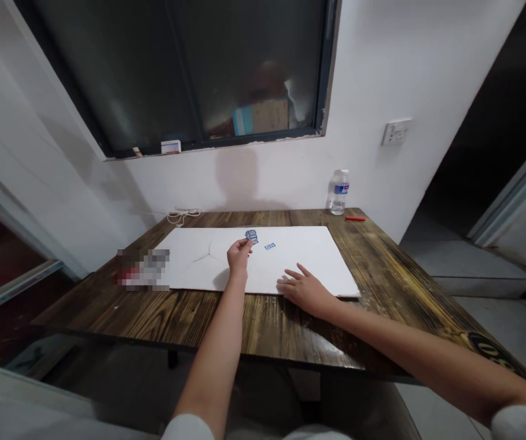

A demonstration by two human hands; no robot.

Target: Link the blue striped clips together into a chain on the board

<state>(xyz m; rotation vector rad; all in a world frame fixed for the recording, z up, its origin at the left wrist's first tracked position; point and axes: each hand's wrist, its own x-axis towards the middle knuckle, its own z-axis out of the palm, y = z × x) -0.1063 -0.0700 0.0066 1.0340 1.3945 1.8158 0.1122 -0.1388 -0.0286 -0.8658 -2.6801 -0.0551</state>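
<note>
Above the white board [290,238], my left hand [239,253] pinches a few small blue-edged pieces [251,235] with pale, ladder-like middles; I cannot make out exactly what they are. A similar small blue piece [270,246] lies flat on the board, just right of that hand. My right hand [306,290] rests palm down over the board's near edge, its fingers spread and nothing in them. Thin dark lines [208,254] branch out on the board to the left of my left hand.
A water bottle [339,194] stands at the back right of the wooden table [373,269], beside a red pen [355,218]. A coiled white cable [183,215] lies at the back left. A blurred item [146,269] covers the board's left corner. Wall and window rise behind.
</note>
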